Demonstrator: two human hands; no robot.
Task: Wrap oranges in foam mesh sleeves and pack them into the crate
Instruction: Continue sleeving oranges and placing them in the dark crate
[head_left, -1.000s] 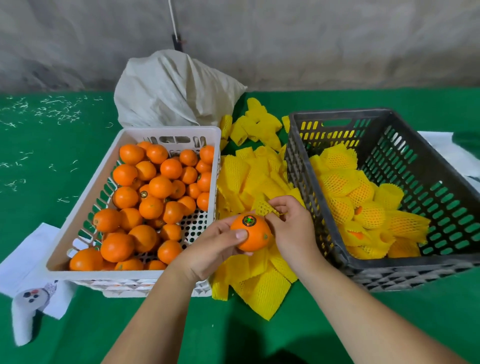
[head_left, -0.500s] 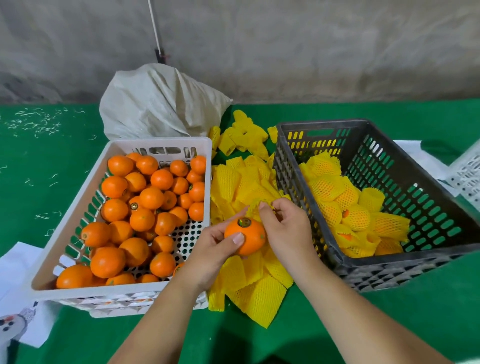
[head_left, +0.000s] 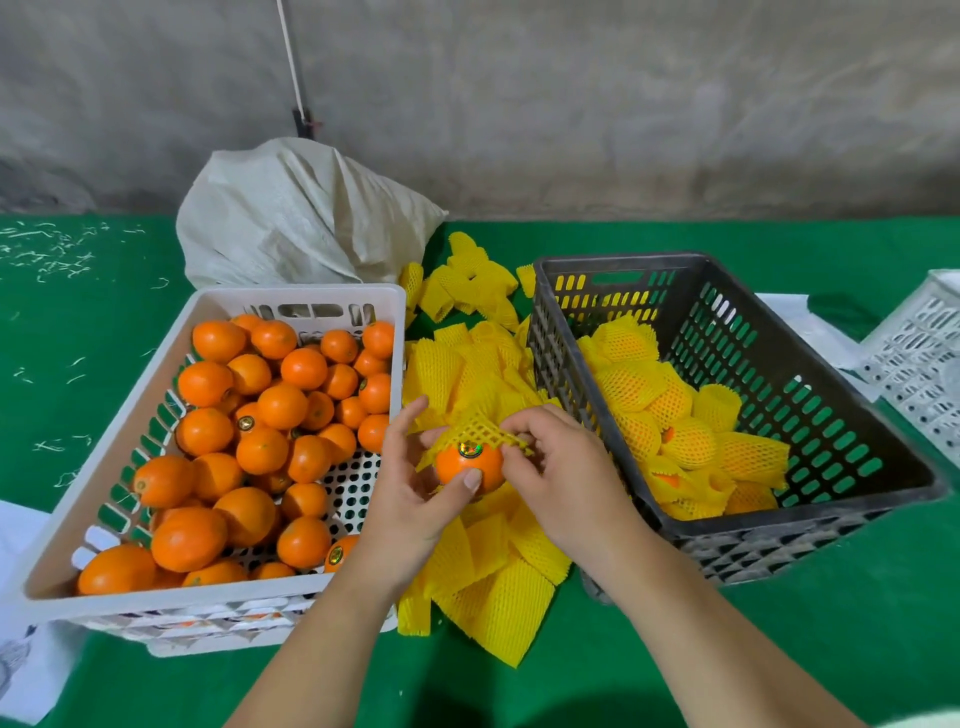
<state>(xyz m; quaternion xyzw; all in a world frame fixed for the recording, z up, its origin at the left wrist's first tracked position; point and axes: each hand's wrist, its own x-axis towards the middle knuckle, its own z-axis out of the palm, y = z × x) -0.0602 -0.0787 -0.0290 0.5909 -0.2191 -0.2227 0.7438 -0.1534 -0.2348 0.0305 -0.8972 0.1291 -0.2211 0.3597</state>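
My left hand (head_left: 410, 499) holds an orange (head_left: 467, 470) with a round sticker on top, thumb on its front. My right hand (head_left: 561, 473) pinches a yellow foam mesh sleeve (head_left: 480, 431) stretched over the orange's top. Both hands hover above a pile of loose yellow sleeves (head_left: 488, 566) between two crates. The white crate (head_left: 104, 457) on the left holds several bare oranges (head_left: 260, 410). The dark crate (head_left: 810, 364) on the right holds several wrapped oranges (head_left: 670, 410) along its left side.
A pale woven sack (head_left: 296, 218) stands behind the white crate. More sleeves (head_left: 467, 280) lie behind the crates. A second white crate (head_left: 919, 358) shows at the right edge. White paper (head_left: 26, 660) lies at the lower left on the green table cover (head_left: 78, 322).
My right hand has picked up a mesh sleeve and pulled it over the top of the orange, which was bare before. The camera view has shifted slightly.
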